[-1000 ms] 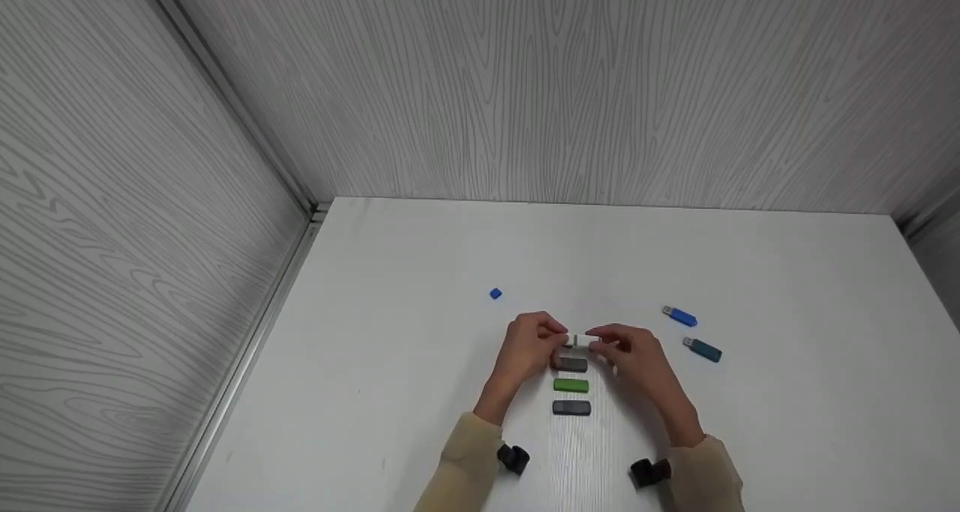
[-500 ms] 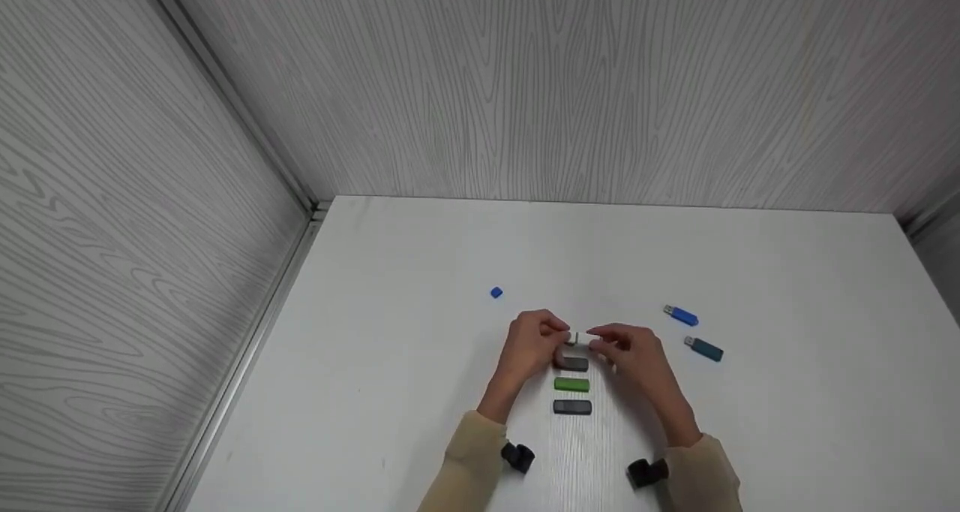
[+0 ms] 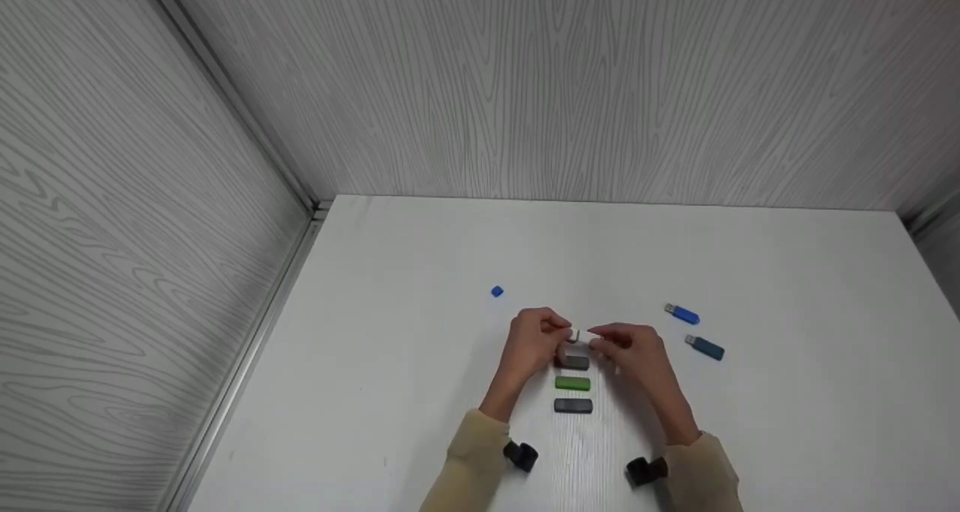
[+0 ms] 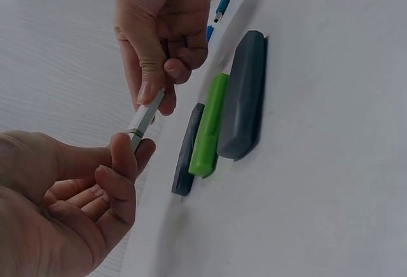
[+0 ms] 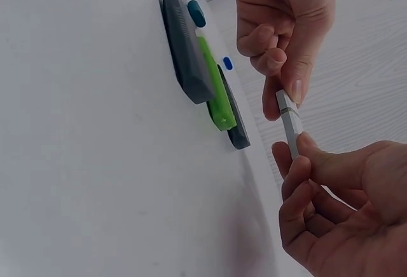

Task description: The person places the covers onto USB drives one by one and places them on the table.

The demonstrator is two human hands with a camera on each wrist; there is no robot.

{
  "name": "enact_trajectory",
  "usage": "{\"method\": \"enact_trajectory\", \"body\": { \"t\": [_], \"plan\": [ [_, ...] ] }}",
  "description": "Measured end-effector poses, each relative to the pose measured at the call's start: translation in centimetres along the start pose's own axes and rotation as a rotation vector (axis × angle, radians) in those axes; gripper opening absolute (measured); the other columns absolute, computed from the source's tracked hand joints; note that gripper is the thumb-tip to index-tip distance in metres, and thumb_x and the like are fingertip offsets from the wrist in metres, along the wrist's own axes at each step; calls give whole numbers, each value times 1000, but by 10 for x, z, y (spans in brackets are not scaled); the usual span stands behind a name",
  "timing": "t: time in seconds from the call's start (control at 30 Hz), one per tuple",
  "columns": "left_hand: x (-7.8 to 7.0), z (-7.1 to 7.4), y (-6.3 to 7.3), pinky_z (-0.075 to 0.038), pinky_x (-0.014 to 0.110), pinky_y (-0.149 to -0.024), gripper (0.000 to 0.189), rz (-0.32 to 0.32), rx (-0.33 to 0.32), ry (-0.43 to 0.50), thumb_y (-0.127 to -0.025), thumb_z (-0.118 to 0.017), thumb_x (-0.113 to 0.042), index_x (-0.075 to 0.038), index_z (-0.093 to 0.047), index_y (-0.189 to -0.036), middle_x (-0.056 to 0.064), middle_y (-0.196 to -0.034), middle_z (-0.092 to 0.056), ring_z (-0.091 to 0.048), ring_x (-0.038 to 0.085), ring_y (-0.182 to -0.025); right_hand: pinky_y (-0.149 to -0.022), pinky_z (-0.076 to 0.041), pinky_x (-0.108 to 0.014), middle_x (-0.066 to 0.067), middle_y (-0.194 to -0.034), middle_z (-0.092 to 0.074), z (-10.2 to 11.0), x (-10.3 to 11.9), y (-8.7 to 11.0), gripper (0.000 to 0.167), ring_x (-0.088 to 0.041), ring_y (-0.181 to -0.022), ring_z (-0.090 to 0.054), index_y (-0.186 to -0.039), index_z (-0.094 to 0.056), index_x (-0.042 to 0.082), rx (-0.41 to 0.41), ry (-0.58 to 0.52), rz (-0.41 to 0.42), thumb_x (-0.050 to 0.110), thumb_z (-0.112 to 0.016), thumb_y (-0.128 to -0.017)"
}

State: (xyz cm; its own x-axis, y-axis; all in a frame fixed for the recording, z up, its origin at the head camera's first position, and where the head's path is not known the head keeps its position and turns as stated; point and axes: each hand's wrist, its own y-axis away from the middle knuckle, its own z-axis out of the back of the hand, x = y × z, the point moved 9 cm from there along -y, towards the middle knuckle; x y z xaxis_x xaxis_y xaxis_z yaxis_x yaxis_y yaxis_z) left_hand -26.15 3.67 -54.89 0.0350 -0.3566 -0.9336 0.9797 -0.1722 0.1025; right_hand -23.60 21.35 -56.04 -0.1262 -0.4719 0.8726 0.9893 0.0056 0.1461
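A white USB stick (image 3: 583,337) spans the fingertips of both hands. In the left wrist view, my left hand (image 4: 70,194) pinches one end between thumb and fingers. My right hand (image 5: 346,207) pinches the opposite end, as the right wrist view shows. A thin seam crosses the stick (image 5: 292,124) between the two grips; fingertips hide both ends. Just below the hands in the head view lie a dark grey stick (image 3: 576,363), a green stick (image 3: 572,383) and a second grey stick (image 3: 573,406), stacked in a column.
To the right lie a blue USB stick (image 3: 684,314) and a teal one (image 3: 706,348), their metal plugs bare. A small blue cap (image 3: 497,291) sits beyond the left hand. Wood-grain panels (image 3: 487,84) border the white table (image 3: 360,309) at the back and sides.
Both hands keep their pinch on the white USB stick. The left hand and wrist have edged slightly right, closer to the right hand. The sticks on the table look unmoved.
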Motion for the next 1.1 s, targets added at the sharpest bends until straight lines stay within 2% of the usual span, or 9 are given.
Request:
{"method": "enact_trajectory", "body": {
  "t": [0.37, 0.57, 0.73, 0.87, 1.0, 1.1],
  "plan": [
    [-6, 1, -1, -51, 18, -63, 10, 2, -1, -17, -97, -72, -4, -3, -78, -104, 7, -97, -79, -67, 10, -73, -69, -51, -20, -13, -106, -78, 1, -1, -4, 22, -15, -80, -62, -121, -79, 6, -13, 8, -7, 11, -72, -100],
    [-5, 0, -1, -49, 18, -60, 9, 8, 36, -34, -99, -71, -6, -5, -77, -105, 7, -95, -79, -63, 8, -68, -70, -51, -20, -10, -107, -78, -1, -5, -3, 23, -16, -82, -62, -122, -78, 8, -6, -6, -26, 12, -71, -101],
    [-2, 0, -2, -46, 19, -58, 11, -22, 83, -31, -100, -70, -7, -3, -76, -108, 13, -96, -81, -61, 9, -63, -65, -50, -20, -10, -99, -76, -3, -8, -4, 24, -17, -78, -62, -122, -78, 7, -16, -17, -18, 14, -73, -100],
    [3, 1, -3, -43, 20, -57, 14, -22, 103, -22, -100, -68, -9, -4, -77, -111, 14, -97, -82, -63, 13, -62, -63, -50, -22, -9, -94, -77, -4, -12, -6, 24, -17, -76, -62, -121, -77, 6, -20, -37, -44, 18, -75, -99],
    [7, 4, -5, -42, 21, -57, 15, -11, 106, -3, -100, -69, -11, -6, -78, -111, 13, -94, -82, -65, 15, -62, -64, -50, -23, -10, -96, -81, -3, -14, -8, 25, -16, -77, -63, -120, -75, 7, -22, -61, -68, 21, -75, -99],
    [9, 5, -6, -43, 21, -57, 15, -7, 106, 4, -100, -70, -11, -6, -78, -110, 13, -92, -82, -67, 16, -62, -64, -50, -23, -12, -101, -81, -4, -14, -8, 28, -15, -79, -63, -122, -74, 6, -2, -58, -56, 22, -76, -98]
  ]
}}
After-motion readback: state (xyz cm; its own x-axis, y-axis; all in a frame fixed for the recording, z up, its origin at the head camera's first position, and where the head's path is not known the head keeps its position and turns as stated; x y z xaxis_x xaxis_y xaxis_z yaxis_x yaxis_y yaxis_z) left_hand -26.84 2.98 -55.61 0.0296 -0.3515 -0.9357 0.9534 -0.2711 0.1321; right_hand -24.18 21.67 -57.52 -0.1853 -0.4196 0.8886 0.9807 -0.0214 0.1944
